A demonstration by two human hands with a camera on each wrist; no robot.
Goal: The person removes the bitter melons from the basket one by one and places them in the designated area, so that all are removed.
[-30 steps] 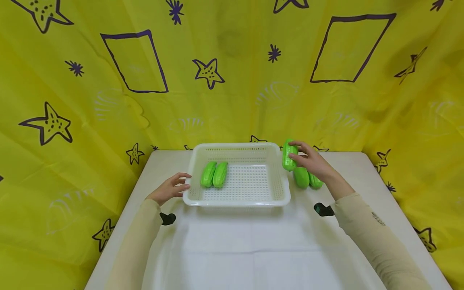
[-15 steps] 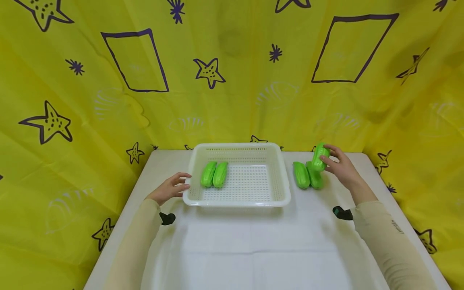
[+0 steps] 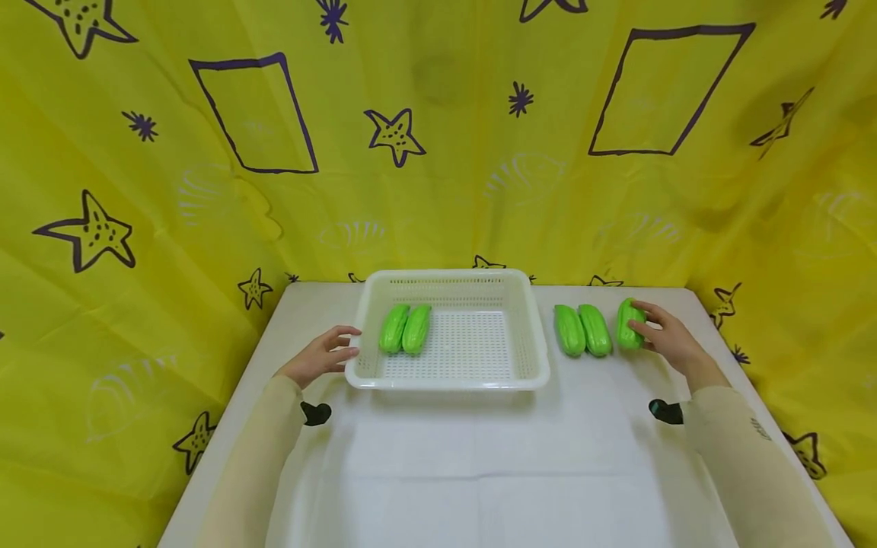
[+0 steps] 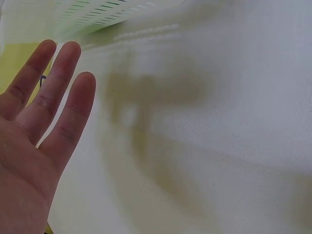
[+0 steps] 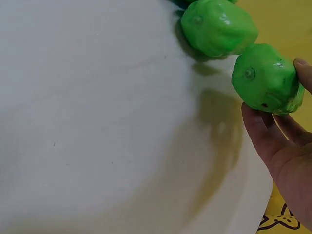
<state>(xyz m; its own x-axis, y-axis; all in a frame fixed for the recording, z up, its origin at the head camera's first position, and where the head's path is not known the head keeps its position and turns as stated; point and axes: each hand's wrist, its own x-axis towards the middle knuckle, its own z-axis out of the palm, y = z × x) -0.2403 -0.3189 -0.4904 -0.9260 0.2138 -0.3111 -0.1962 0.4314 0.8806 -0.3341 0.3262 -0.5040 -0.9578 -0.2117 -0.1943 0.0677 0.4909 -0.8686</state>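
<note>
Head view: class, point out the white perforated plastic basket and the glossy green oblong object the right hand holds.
White perforated plastic basket (image 3: 447, 384): head view, front rim.
Held green oblong object (image 3: 625, 327): head view, uncovered body.

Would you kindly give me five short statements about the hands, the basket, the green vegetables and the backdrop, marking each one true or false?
1. The right hand grips a green vegetable. True.
2. The left hand is at the left side of the white plastic basket. True.
3. Three vegetables lie inside the basket. False: only two vegetables lie there.
4. Two other vegetables lie between the basket and the gripped one. True.
5. The backdrop is plain blue. False: it is a patterned yellow backdrop.
</note>
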